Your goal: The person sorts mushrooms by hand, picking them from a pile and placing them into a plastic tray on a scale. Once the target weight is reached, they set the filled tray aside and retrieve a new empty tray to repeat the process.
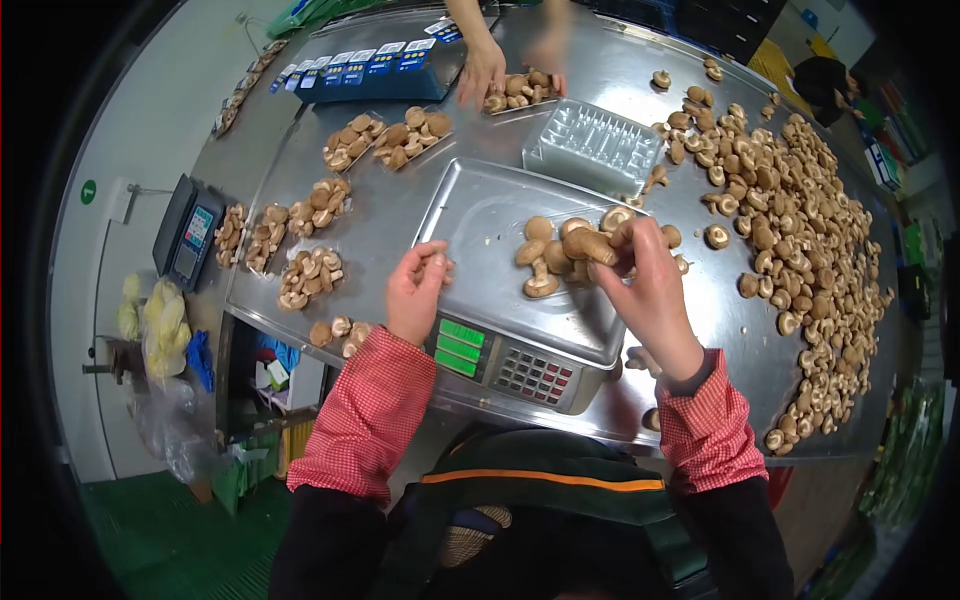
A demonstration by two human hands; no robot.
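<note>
Brown, round-capped mushroom (588,245) pinched over a shiny metal scale tray (480,215)

The mushroom is gripped between thumb and fingers of the bare right hand (640,268), nearly closed, above brown mushroom pieces (541,272) on the tray. The right forearm is angled in from the lower right. The bare left hand (418,288) is held half open by the tray's left side, fingers loosely curled, nothing seen in it. Clear plastic containers (595,145) are stacked near the tray's far edge.
</note>
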